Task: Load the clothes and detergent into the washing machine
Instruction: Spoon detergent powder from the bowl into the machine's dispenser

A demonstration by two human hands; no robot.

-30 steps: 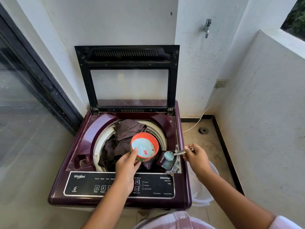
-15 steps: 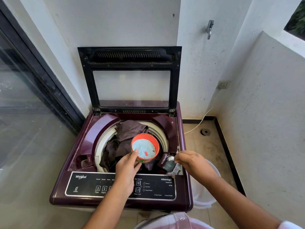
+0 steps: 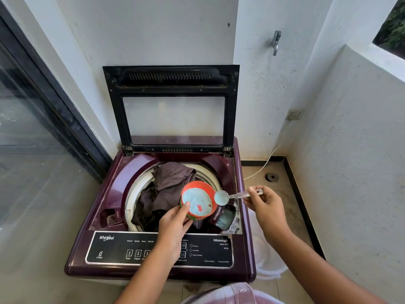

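Over the open drum of the maroon top-loading washing machine [image 3: 114, 189], the left hand [image 3: 173, 224] grips an orange detergent tub [image 3: 198, 204], thumb on the near rim and fingers curled around its wall; the tub tilts a little toward the camera and shows pale blue powder inside. Half a second ago the right hand was down at the detergent drawer [image 3: 225, 217] with the spoon tipped into it; now the right hand [image 3: 266, 205] has lifted and drawn back to the right, and the measuring spoon [image 3: 234, 196] is level again with a heap of blue powder in its bowl. The spoon's long axis runs left to right, bowl pointing left and just beside the tub's right rim, handle pinched between thumb and fingertips. The drawer below holds blue powder. Dark brown clothes [image 3: 168, 185] lie bunched in the drum, part draped over its white rim. The lid [image 3: 173, 84] stands upright against the wall. A white basket [image 3: 269, 264] sits on the floor right of the machine.
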